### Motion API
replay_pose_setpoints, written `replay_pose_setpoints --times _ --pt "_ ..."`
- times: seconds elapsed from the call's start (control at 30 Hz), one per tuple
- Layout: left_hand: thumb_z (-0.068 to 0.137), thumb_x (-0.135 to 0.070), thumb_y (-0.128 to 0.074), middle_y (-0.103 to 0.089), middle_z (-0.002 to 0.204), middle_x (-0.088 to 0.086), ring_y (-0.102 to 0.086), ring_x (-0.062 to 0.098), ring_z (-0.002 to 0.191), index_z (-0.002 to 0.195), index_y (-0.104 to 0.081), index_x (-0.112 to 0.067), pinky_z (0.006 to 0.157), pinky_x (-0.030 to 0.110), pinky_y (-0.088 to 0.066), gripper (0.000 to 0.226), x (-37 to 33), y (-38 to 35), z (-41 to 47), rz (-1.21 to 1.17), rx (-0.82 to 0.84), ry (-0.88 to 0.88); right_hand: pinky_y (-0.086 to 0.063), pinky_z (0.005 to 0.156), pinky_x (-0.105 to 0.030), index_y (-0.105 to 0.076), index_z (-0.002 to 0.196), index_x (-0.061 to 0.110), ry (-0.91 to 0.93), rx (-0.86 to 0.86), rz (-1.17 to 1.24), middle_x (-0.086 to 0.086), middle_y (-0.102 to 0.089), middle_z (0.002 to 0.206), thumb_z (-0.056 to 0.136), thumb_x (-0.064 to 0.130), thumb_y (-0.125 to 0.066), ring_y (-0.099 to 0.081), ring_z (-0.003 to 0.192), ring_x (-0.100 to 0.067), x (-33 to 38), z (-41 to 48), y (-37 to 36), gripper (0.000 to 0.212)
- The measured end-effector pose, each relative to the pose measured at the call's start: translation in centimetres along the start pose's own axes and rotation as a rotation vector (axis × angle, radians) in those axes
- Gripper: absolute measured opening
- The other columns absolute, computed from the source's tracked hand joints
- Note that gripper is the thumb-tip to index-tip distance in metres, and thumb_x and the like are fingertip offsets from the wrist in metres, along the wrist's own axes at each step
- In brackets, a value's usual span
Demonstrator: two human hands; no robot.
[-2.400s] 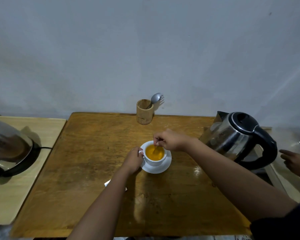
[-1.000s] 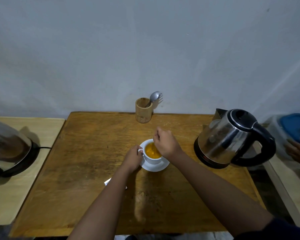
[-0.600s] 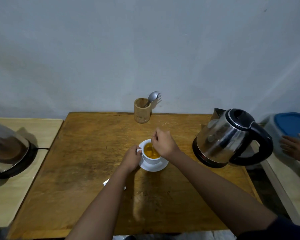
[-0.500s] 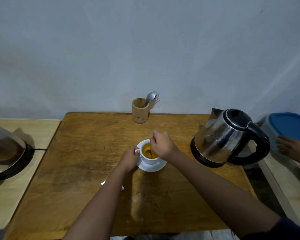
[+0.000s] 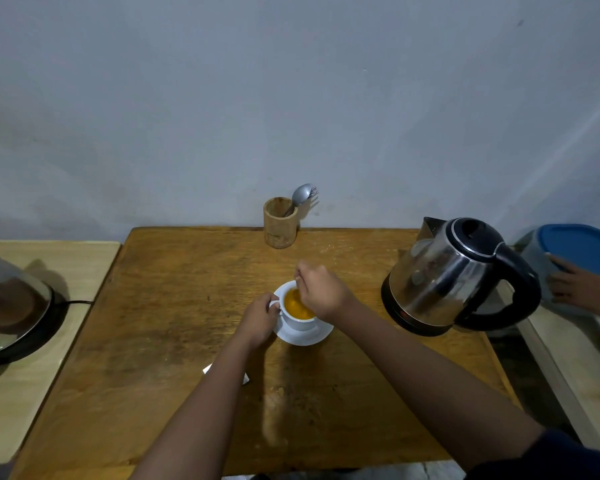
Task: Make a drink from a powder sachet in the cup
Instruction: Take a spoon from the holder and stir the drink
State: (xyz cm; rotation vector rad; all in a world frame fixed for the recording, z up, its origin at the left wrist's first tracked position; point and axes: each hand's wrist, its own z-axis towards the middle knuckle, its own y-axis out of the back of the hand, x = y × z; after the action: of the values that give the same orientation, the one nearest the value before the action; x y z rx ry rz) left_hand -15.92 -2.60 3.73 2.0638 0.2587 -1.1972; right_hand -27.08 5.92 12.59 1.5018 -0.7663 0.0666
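Note:
A white cup [image 5: 300, 323] full of orange drink stands on a white saucer [image 5: 305, 336] in the middle of the wooden table [image 5: 174, 323]. My left hand [image 5: 258, 318] grips the cup's handle. My right hand [image 5: 321, 292] hovers over the cup, fingers pinched on a spoon whose lower end dips into the drink; the spoon is mostly hidden by the hand. The white sachet [image 5: 210, 369] lies on the table, mostly covered by my left forearm.
A steel electric kettle [image 5: 454, 275] with a black handle stands to the right. A wooden holder [image 5: 280, 222] with a spoon and fork sits at the wall. Another kettle [image 5: 11, 306] rests on the left table. Someone's hand [image 5: 572, 287] touches a blue-lidded container [image 5: 582, 247] at far right.
My right hand keeps circling the spoon in the cup, shifting from the far rim to the right side. The left hand stays on the handle. The other person's hand moved onto the blue-lidded container.

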Motion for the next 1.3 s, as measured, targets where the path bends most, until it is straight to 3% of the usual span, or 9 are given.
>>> replay_pose_setpoints --times 0.27,0.47,0.67,0.9,1.07,1.17,1.3 --pt "0.094 -0.016 -0.041 -0.055 0.093 0.008 -0.048 0.022 0.084 0.091 -0.056 -0.012 0.064 0.029 -0.035 0.015 0.1 0.1 0.3 -0.029 0.013 0.022 -0.030 0.049 -0.029 -0.053 0.098 0.006 0.049 0.012 0.024 -0.009 -0.053 0.075 0.093 0.010 -0.041 -0.051 0.065 -0.023 -0.3 -0.9 -0.3 0.013" --pt "0.094 -0.018 -0.043 -0.056 0.094 0.007 -0.049 0.020 0.085 0.091 -0.054 -0.015 0.063 0.028 -0.036 0.012 -0.1 0.2 0.2 -0.039 0.016 0.044 -0.031 0.048 -0.027 -0.053 0.098 0.007 0.034 -0.019 0.006 -0.009 -0.056 0.076 0.094 0.010 -0.041 -0.051 0.063 -0.021 -1.6 -0.7 0.4 0.013" --pt "0.094 -0.018 -0.043 -0.056 0.095 0.007 -0.049 0.020 0.086 0.093 -0.054 -0.016 0.063 0.028 -0.037 0.011 -0.2 0.3 0.2 -0.041 0.020 0.053 -0.040 0.056 -0.035 -0.052 0.100 0.005 0.031 -0.041 -0.037 -0.019 -0.064 0.084 0.093 0.008 -0.041 -0.060 0.071 -0.033 -1.5 -0.2 -0.1 0.013" --pt "0.095 -0.017 -0.041 -0.056 0.091 0.007 -0.048 0.021 0.082 0.092 -0.055 -0.014 0.060 0.027 -0.035 0.015 -0.3 0.3 -0.1 -0.042 0.024 0.048 -0.035 0.057 -0.033 -0.052 0.101 0.002 0.143 0.027 -0.071 -0.021 -0.064 0.088 0.094 0.011 -0.041 -0.059 0.075 -0.034 -0.5 -0.3 -0.9 0.016" --pt "0.094 -0.016 -0.040 -0.056 0.091 0.009 -0.048 0.022 0.080 0.095 -0.056 -0.011 0.059 0.029 -0.035 0.017 -0.5 0.3 0.0 -0.002 0.026 0.062 -0.023 0.049 -0.031 -0.052 0.097 0.001 0.250 0.076 -0.083 -0.023 -0.064 0.082 0.095 0.010 -0.040 -0.048 0.062 -0.026 -1.0 -1.6 -0.9 0.015" --pt "0.094 -0.016 -0.039 -0.057 0.093 0.011 -0.049 0.023 0.082 0.100 -0.057 -0.007 0.066 0.030 -0.036 0.021 -0.8 0.1 0.0 0.023 0.007 0.078 -0.035 0.052 -0.037 -0.053 0.091 0.004 0.307 0.060 -0.052 -0.021 -0.062 0.073 0.094 0.009 -0.041 -0.053 0.060 -0.034 -1.8 -2.3 -0.1 0.013" --pt "0.094 -0.015 -0.039 -0.063 0.102 0.019 -0.051 0.025 0.083 0.103 -0.058 -0.004 0.070 0.030 -0.038 0.024 -0.9 -0.3 0.0 0.044 -0.034 0.089 -0.043 0.052 -0.034 -0.058 0.088 0.004 0.396 -0.018 0.018 -0.016 -0.063 0.071 0.090 0.009 -0.048 -0.057 0.060 -0.029 -2.4 -2.9 1.3 0.012"
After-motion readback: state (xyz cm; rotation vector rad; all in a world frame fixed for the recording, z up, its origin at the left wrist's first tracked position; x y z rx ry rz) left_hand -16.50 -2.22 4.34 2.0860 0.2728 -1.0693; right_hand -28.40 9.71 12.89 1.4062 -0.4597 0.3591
